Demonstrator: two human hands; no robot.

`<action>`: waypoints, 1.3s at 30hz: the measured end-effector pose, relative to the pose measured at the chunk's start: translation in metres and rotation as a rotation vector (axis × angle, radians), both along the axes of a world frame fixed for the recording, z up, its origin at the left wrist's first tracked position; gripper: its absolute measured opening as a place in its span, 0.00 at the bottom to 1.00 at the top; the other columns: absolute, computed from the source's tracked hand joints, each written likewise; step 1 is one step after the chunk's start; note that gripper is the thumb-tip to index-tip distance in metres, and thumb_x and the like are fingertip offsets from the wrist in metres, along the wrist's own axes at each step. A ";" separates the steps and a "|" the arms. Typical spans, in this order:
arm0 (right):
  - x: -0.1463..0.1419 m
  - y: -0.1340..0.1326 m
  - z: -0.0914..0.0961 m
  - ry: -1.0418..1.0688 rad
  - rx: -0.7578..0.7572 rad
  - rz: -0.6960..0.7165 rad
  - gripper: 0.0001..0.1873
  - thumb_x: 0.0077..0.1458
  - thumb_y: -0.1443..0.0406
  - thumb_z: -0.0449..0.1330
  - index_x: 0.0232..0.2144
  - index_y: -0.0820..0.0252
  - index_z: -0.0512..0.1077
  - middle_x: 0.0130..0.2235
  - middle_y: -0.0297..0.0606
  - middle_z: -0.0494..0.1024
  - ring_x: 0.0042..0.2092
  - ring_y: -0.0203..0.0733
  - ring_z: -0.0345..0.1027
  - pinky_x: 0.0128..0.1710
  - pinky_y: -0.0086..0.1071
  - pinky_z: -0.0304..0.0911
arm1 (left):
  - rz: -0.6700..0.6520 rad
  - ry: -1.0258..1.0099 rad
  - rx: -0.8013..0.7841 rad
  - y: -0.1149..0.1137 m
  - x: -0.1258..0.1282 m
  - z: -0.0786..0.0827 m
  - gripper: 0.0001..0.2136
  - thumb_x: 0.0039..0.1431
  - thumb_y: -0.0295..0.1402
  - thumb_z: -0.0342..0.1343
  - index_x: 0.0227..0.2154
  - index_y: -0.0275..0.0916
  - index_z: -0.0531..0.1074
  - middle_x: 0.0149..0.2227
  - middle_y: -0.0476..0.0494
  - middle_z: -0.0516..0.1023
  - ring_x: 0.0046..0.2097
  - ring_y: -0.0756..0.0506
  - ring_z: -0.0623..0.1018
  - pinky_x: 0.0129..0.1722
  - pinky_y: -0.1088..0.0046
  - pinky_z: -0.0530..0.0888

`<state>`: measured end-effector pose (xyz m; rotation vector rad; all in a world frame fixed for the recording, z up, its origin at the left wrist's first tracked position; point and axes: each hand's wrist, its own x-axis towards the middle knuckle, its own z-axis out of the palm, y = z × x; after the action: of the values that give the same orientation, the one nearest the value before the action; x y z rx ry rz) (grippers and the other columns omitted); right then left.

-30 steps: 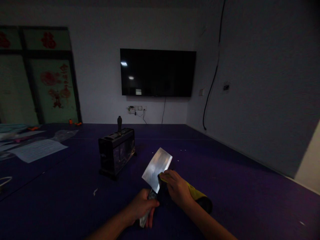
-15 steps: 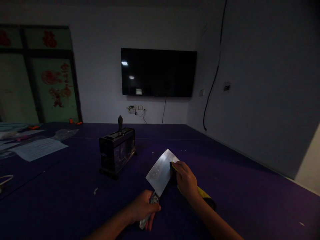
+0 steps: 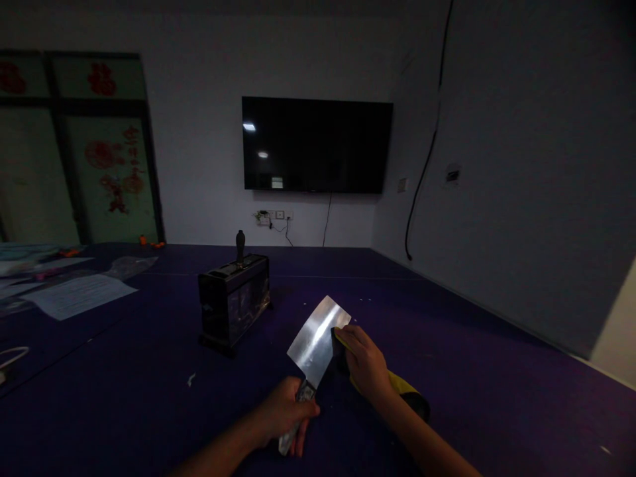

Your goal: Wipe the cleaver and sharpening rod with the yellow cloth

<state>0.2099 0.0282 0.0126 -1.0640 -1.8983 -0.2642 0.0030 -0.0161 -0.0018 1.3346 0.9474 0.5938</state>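
Clearly clasping the cleaver by its handle in the left hand, lower centre of the frame, likely to hold it steady, while pinching a yellow-and-black cloth in the right hand at the blade's right edge.

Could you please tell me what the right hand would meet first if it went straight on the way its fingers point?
The right hand, holding the yellow and black cloth, would probably meet the cleaver blade first; whether the cloth touches it is unclear.
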 end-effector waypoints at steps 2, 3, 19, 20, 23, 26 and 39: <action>-0.004 -0.003 0.001 -0.030 -0.030 0.030 0.26 0.48 0.77 0.46 0.46 0.55 0.69 0.43 0.40 0.70 0.44 0.41 0.66 0.42 0.34 0.65 | 0.016 -0.002 -0.009 0.001 0.000 -0.002 0.14 0.46 0.38 0.54 0.33 0.37 0.58 0.14 0.57 0.65 0.13 0.52 0.66 0.11 0.82 0.59; -0.007 -0.005 0.002 -0.040 -0.041 0.046 0.25 0.48 0.76 0.46 0.46 0.55 0.69 0.43 0.40 0.70 0.44 0.41 0.66 0.42 0.34 0.65 | 0.022 -0.003 -0.012 0.002 0.000 -0.003 0.15 0.46 0.38 0.55 0.33 0.37 0.58 0.14 0.56 0.65 0.13 0.52 0.66 0.11 0.82 0.59; -0.035 -0.029 0.009 -0.203 0.025 0.159 0.20 0.52 0.75 0.46 0.40 0.58 0.72 0.40 0.42 0.74 0.39 0.39 0.69 0.37 0.31 0.67 | 0.015 -0.005 -0.015 0.006 0.001 -0.006 0.10 0.44 0.35 0.53 0.28 0.36 0.62 0.12 0.55 0.65 0.12 0.51 0.66 0.09 0.81 0.60; -0.034 -0.029 0.009 -0.209 0.026 0.160 0.20 0.52 0.75 0.46 0.40 0.58 0.72 0.40 0.42 0.74 0.40 0.39 0.69 0.37 0.31 0.67 | 0.018 -0.003 -0.015 0.007 0.001 -0.007 0.09 0.44 0.35 0.53 0.28 0.36 0.62 0.12 0.55 0.65 0.12 0.51 0.66 0.09 0.81 0.60; -0.033 -0.029 0.010 -0.220 0.040 0.166 0.20 0.52 0.75 0.46 0.41 0.58 0.72 0.41 0.42 0.74 0.40 0.39 0.68 0.38 0.31 0.67 | 0.015 -0.009 -0.014 0.007 0.001 -0.008 0.08 0.44 0.34 0.52 0.27 0.36 0.62 0.12 0.55 0.64 0.12 0.50 0.66 0.08 0.81 0.60; -0.032 -0.029 0.009 -0.225 0.060 0.172 0.19 0.54 0.74 0.46 0.42 0.58 0.71 0.41 0.42 0.74 0.41 0.40 0.68 0.38 0.31 0.67 | 0.014 -0.022 -0.007 0.007 0.001 -0.007 0.08 0.44 0.34 0.52 0.27 0.36 0.62 0.12 0.55 0.65 0.12 0.50 0.66 0.08 0.81 0.60; -0.009 -0.010 0.004 -0.063 0.059 -0.015 0.23 0.52 0.76 0.45 0.45 0.55 0.69 0.43 0.40 0.72 0.44 0.39 0.66 0.42 0.33 0.65 | -0.062 0.017 0.005 0.001 -0.001 0.000 0.13 0.46 0.38 0.54 0.32 0.37 0.59 0.13 0.58 0.64 0.12 0.52 0.66 0.12 0.82 0.59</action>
<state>0.2011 0.0185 0.0167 -1.0416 -1.9275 -0.3641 0.0017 -0.0149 -0.0019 1.3701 0.9162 0.5382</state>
